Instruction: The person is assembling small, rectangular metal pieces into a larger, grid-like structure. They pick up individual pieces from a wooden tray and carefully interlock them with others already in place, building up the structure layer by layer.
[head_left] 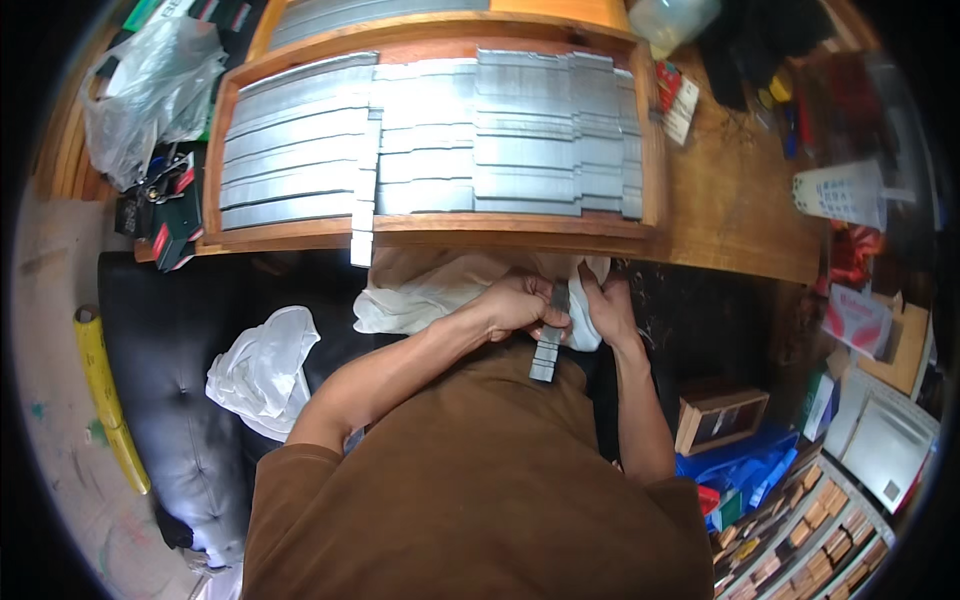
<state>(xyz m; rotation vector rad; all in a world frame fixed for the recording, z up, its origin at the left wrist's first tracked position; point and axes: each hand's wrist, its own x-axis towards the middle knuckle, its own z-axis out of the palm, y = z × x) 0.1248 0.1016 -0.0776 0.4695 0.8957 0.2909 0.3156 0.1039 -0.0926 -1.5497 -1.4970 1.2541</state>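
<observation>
- A black tufted sofa [180, 390] is spreading out below the bench, left of the person.
- A wooden bench [745, 200] is running across the top of the view.
- A shallow wooden tray [652, 150] is resting on it, holding overlapping rows of grey metal strips [425, 125].
- A white cloth [415, 300] is lying bunched below the bench's front edge, behind the hands.
- A clear plastic bag [160, 95] is sitting left of the tray, and a white plastic bag [265, 365] is lying on the sofa.
- A pale cup [840, 192] is showing blue printing near the bench's right end; a pink-and-white box [857, 322] is bearing lettering below it.
- The left hand [518, 303] is working in front of the person's middle, its fingers pinching a notched strip.
- The right hand [610, 305] is hovering just beside it; whether its fingers are gripping anything, I cannot tell.
- A red-and-white card [680, 105] is lying right of the tray, its small print being too fine to make out.
- The notched strip [546, 355] is slanting down from the left fingers, its lower end pointing toward the brown shirt [470, 480].
- Another strip [363, 225] is poking out over the tray's front edge.
</observation>
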